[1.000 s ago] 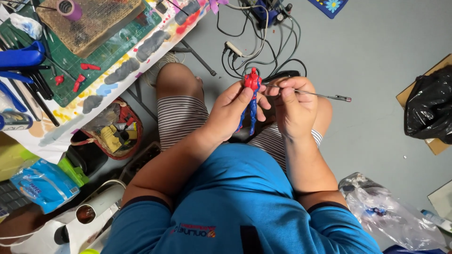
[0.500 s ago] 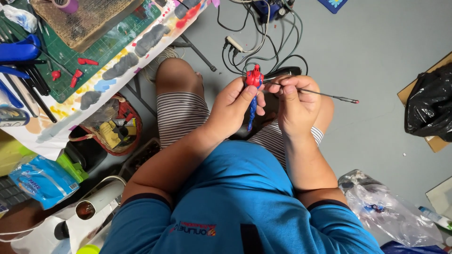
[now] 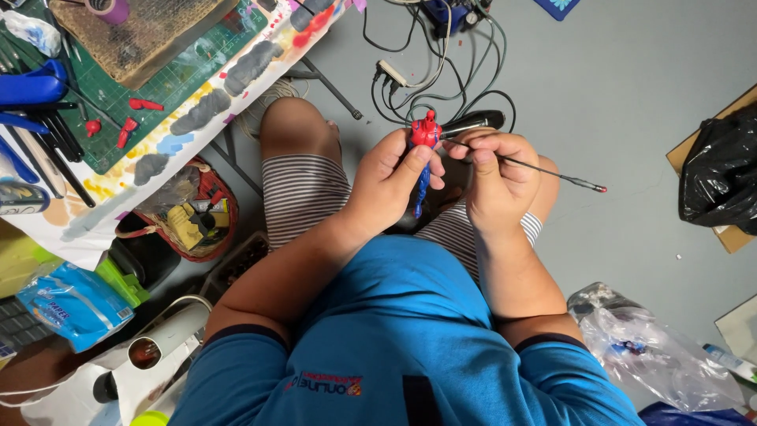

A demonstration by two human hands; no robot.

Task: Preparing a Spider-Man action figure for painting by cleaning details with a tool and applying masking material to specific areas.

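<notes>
**Little figure held up close, thin brush at its head**

While the person sits on a low seat over the grey floor [image 3: 631, 102], the left hand [image 3: 390, 177] holds a small red and blue figure [image 3: 423, 154] upright above the knees. The fingers of that hand are wrapped round the figure's body and legs, so only its red top and a bit of blue show. The right hand [image 3: 493, 177] has its fingers pinched shut on a thin brush [image 3: 552, 172]. The brush has a red end that sticks out to the right, and its other end meets the figure's head.

Compared with a second ago, the figure sits a little higher and closer to the brush, and the brush tilts a bit more. The hands have barely moved. This looks like slow, careful work on one small spot.

To the left, the bench [image 3: 181, 118] carries a green mat [image 3: 118, 110], small red parts [image 3: 146, 104] and blue tools [image 3: 31, 87]. Black cables [image 3: 410, 71] lie on the floor past the hands.
</notes>
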